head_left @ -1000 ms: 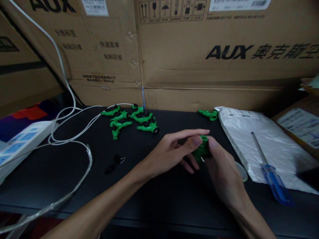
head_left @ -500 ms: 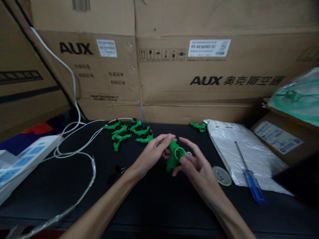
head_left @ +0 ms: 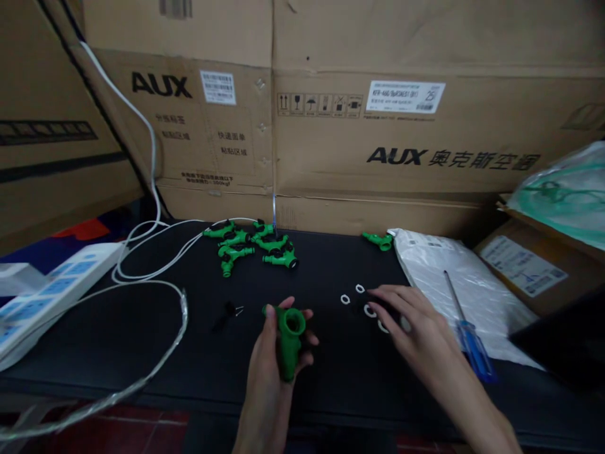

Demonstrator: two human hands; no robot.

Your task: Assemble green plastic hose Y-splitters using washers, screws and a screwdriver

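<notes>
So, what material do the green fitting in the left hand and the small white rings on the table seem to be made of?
Green fitting: probably moulded plastic, with uniform bright colour and a dull sheen. White rings: thin and pale, perhaps rubber or plastic washers; too small to tell.

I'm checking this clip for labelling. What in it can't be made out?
- Head view: the right hand covers part of the white rings; whether it grips one is unclear.
- The left hand hides the green fitting's lower end.
- Small black parts: too dark and small to identify.
</notes>
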